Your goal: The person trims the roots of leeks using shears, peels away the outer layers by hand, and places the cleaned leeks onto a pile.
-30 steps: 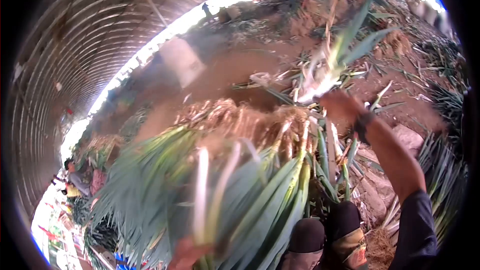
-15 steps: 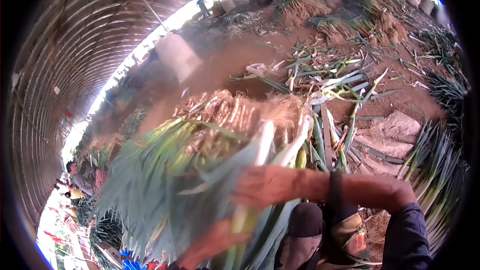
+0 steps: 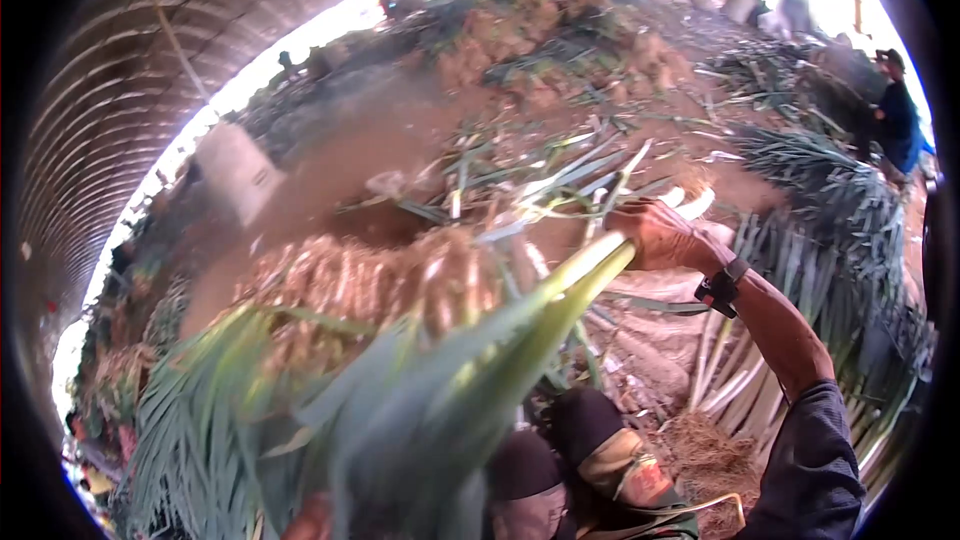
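Note:
My right hand (image 3: 658,234), with a dark watch on the wrist, is closed around the pale shafts of two large leeks (image 3: 580,270). Their white root ends poke out beyond my fist to the right, and their broad green leaves sweep down to the left, blurred. At the bottom edge, a blurred bit of my left hand (image 3: 308,520) shows beside the leaves; its fingers cannot be made out. Behind the held leeks lies a big pile of leeks (image 3: 350,285), brown roots and pale stems facing away from me, leaves towards me.
Cleaned leeks (image 3: 745,380) lie in rows on my right beside a crumpled sack (image 3: 650,315). Loose leaves and trimmings (image 3: 560,175) litter the soil. A pale block-like object (image 3: 238,170) stands at left. Another person (image 3: 897,115) is at far right. My knees are below.
My right hand has swung right and away from me, carrying the leeks off the pile. My left hand has dropped to the bottom edge. The view has turned right.

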Action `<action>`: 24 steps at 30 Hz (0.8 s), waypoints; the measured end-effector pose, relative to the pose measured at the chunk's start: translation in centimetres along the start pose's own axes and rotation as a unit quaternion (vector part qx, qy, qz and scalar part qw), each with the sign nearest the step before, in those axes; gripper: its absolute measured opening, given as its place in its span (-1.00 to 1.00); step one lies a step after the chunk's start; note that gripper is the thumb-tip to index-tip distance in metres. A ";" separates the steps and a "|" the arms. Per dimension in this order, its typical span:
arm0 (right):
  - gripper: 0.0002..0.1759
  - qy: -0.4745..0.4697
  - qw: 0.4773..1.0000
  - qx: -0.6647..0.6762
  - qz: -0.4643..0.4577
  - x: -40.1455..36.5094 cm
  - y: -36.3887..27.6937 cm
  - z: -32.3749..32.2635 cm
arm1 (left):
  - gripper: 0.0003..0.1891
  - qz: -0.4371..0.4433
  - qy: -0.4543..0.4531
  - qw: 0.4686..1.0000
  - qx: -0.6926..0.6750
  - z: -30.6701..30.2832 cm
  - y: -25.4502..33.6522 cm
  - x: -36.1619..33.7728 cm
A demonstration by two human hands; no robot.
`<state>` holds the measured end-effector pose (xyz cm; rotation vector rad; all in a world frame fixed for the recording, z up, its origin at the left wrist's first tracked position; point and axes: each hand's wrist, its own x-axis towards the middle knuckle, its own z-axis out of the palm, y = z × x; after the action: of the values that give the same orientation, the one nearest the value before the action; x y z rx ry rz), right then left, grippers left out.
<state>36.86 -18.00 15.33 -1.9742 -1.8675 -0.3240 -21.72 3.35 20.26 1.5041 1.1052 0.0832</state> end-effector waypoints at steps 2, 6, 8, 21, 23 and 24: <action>-0.52 -0.005 0.987 -0.015 0.160 -5.7 3.1 -1.4 | -0.50 -0.001 0.056 0.998 -0.032 0.2 2.0 -0.8; -0.54 0.035 0.897 -0.019 0.440 -18.1 5.9 -4.1 | -0.51 0.136 0.047 0.987 -0.070 -1.1 2.5 0.0; -0.61 0.068 0.851 -0.002 0.521 -25.1 7.4 -3.3 | -0.53 0.171 0.071 0.982 0.023 -2.2 1.3 0.4; -0.46 0.208 0.652 0.066 0.726 -49.5 0.5 5.9 | -0.50 0.048 0.049 0.986 0.153 2.8 6.4 2.7; -0.38 0.184 0.558 -0.027 0.809 -49.1 -1.4 8.0 | -0.52 0.057 0.037 0.982 0.175 3.0 6.2 3.0; -0.37 0.092 0.529 0.009 0.844 -46.7 -3.5 6.3 | -0.53 0.059 0.033 0.976 0.205 3.0 6.4 3.1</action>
<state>29.00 -57.08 -10.02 -2.4908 0.6999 0.1337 -14.53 4.18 22.91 1.9488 1.1298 -0.0151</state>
